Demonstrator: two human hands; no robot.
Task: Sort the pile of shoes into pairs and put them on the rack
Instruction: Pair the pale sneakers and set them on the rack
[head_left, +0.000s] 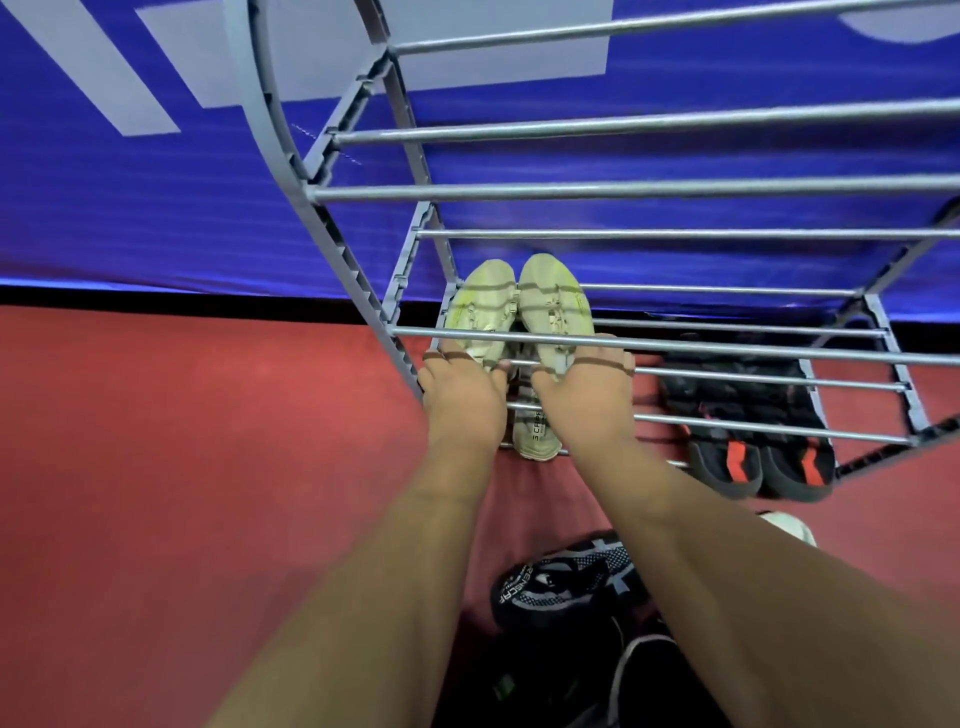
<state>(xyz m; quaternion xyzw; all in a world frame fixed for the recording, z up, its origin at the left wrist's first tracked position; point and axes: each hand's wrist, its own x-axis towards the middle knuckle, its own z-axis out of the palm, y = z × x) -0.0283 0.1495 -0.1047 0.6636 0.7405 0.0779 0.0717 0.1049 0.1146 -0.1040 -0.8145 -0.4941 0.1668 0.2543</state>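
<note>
A grey metal shoe rack (623, 189) rises in tiers in front of me. On its lowest tier at the left, two pale yellow-beige sneakers sit side by side, toes pointing away. My left hand (462, 400) grips the left sneaker (480, 306) at its heel. My right hand (587, 395) grips the right sneaker (553, 301) the same way. A pair of black sneakers with red heel stripes (753, 441) sits on the same tier to the right. On the floor near me lie a black-and-white knit shoe (561, 577) and more dark shoes (571, 675).
The floor is red (208, 467). A blue banner with white shapes (156, 182) stands behind the rack. A white shoe tip (789, 525) peeks out beside my right forearm. The upper tiers of the rack hold nothing in view.
</note>
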